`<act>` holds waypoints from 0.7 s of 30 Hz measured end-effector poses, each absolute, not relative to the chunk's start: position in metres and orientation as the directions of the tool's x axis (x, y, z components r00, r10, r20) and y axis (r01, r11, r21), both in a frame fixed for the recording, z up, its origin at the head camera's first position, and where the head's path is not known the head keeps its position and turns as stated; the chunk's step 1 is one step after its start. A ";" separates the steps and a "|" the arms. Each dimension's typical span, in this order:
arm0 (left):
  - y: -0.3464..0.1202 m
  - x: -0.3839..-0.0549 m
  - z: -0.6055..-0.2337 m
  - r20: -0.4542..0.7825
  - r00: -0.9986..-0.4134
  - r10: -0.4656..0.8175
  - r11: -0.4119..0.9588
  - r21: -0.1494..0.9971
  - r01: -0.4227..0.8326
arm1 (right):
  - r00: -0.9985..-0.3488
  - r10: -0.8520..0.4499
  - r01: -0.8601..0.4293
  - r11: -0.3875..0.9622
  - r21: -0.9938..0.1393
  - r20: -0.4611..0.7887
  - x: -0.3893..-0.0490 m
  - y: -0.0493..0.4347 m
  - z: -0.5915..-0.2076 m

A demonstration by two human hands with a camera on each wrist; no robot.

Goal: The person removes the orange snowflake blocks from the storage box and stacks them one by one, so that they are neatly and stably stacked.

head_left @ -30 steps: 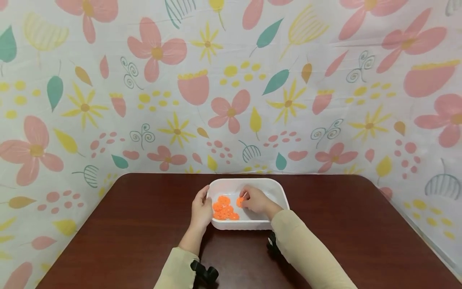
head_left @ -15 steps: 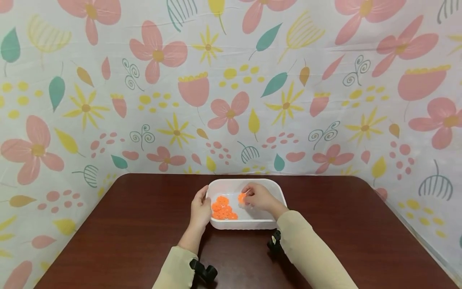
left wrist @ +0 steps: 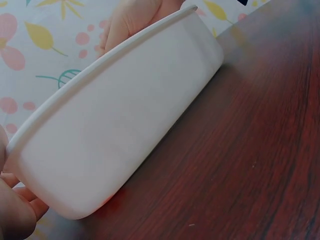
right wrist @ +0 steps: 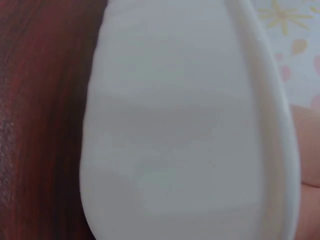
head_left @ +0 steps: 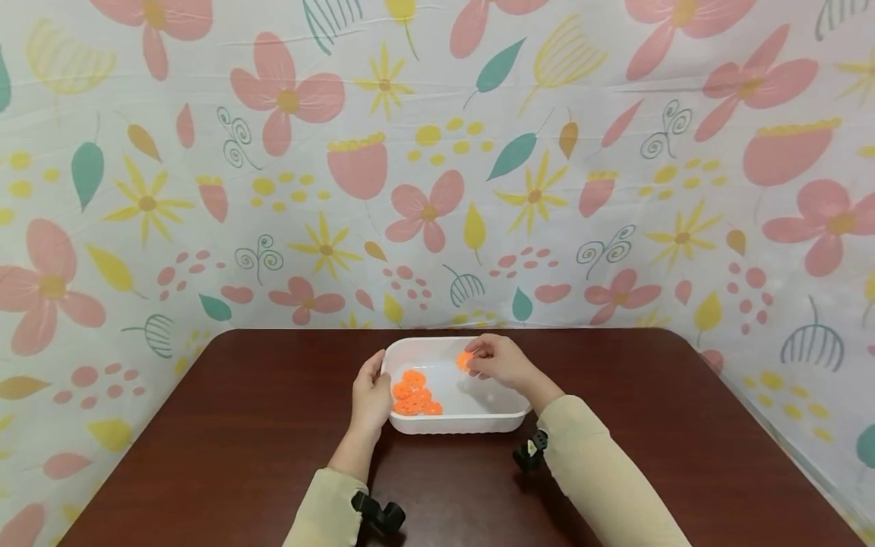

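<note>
A white plastic tray (head_left: 465, 422) sits on the table, shown from outside in both wrist views. My left hand (head_left: 370, 396) grips its left end, with thumb and fingers at the rim in the left wrist view. Inside, against the left end, lies a heap of orange scalloped discs (head_left: 415, 395). My right hand (head_left: 502, 360) pinches one more orange scalloped disc (head_left: 465, 361) between thumb and fingertips, above the back part of the tray. The tray wall (right wrist: 175, 125) hides that disc in the right wrist view, where only part of the hand shows behind the rim.
The dark brown wooden table (head_left: 225, 448) extends around the tray on all sides. Behind it hangs a flower-patterned cloth (head_left: 424, 205). Black wrist mounts (head_left: 378, 514) are strapped near both sleeve cuffs.
My right hand has lifted the disc up and toward the tray's back rim, away from the heap. The left hand keeps its grip, and the heap looks unchanged. The head view has shifted slightly.
</note>
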State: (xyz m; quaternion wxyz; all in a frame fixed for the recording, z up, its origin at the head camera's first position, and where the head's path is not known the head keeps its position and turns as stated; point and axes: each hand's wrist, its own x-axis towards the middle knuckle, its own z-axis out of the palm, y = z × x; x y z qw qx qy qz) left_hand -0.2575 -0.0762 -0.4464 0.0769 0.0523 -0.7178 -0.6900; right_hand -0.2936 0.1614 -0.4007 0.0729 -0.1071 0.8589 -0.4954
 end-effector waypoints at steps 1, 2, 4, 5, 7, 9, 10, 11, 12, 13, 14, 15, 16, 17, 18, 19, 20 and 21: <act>-0.077 -0.257 -0.447 0.039 -0.983 -0.181 0.041 0.999 0.032 | -0.968 -0.251 -0.109 0.484 -0.868 -0.018 -0.293 0.162 -0.400; -0.077 -0.257 -0.447 0.041 -0.983 -0.182 0.043 0.998 0.034 | -0.971 -0.239 -0.103 0.484 -0.869 -0.018 -0.292 0.164 -0.399; -0.077 -0.257 -0.447 0.042 -0.982 -0.182 0.046 0.998 0.034 | -0.973 -0.231 -0.106 0.483 -0.869 -0.010 -0.292 0.167 -0.397; -0.077 -0.257 -0.446 0.041 -0.982 -0.183 0.047 0.998 0.033 | -0.973 -0.229 -0.108 0.480 -0.870 -0.005 -0.292 0.169 -0.397; -0.077 -0.257 -0.445 0.038 -0.982 -0.185 0.053 0.998 0.029 | -0.973 -0.229 -0.119 0.470 -0.875 0.009 -0.292 0.174 -0.395; -0.076 -0.257 -0.444 0.041 -0.982 -0.184 0.059 0.998 0.031 | -0.975 -0.222 -0.122 0.452 -0.884 0.021 -0.292 0.178 -0.391; -0.076 -0.257 -0.444 0.038 -0.982 -0.186 0.061 0.998 0.027 | -0.976 -0.216 -0.120 0.445 -0.887 0.024 -0.291 0.181 -0.390; -0.076 -0.257 -0.444 0.032 -0.982 -0.188 0.062 0.998 0.020 | -0.977 -0.212 -0.119 0.437 -0.892 0.026 -0.291 0.183 -0.389; -0.076 -0.257 -0.444 0.031 -0.981 -0.190 0.061 0.998 0.020 | -0.978 -0.207 -0.113 0.427 -0.897 0.025 -0.290 0.186 -0.388; -0.077 -0.257 -0.445 0.033 -0.981 -0.191 0.065 0.998 0.020 | -0.980 -0.200 -0.106 0.419 -0.902 0.023 -0.289 0.189 -0.387; -0.077 -0.256 -0.445 0.029 -0.981 -0.194 0.063 0.998 0.017 | -0.981 -0.195 -0.101 0.409 -0.907 0.021 -0.288 0.191 -0.386; -0.077 -0.256 -0.445 0.025 -0.980 -0.196 0.061 0.998 0.014 | -0.982 -0.188 -0.095 0.401 -0.911 0.020 -0.288 0.194 -0.386; -0.077 -0.256 -0.445 0.021 -0.980 -0.197 0.060 0.998 0.010 | -0.984 -0.179 -0.089 0.390 -0.917 0.019 -0.287 0.196 -0.385; -0.077 -0.256 -0.445 0.026 -0.980 -0.195 0.059 0.998 0.014 | -0.986 -0.167 -0.082 0.378 -0.922 0.020 -0.286 0.199 -0.385; -0.078 -0.255 -0.445 0.030 -0.981 -0.192 0.056 0.998 0.020 | -0.987 -0.156 -0.077 0.369 -0.926 0.020 -0.285 0.202 -0.385; -0.078 -0.255 -0.445 0.033 -0.981 -0.189 0.056 0.998 0.023 | -0.989 -0.144 -0.074 0.364 -0.928 0.023 -0.284 0.205 -0.386; -0.078 -0.255 -0.445 0.031 -0.982 -0.187 0.051 0.998 0.022 | -0.991 -0.129 -0.070 0.357 -0.931 0.026 -0.283 0.208 -0.386; -0.078 -0.255 -0.444 0.034 -0.982 -0.184 0.049 0.998 0.025 | -0.994 -0.110 -0.063 0.349 -0.935 0.026 -0.283 0.210 -0.386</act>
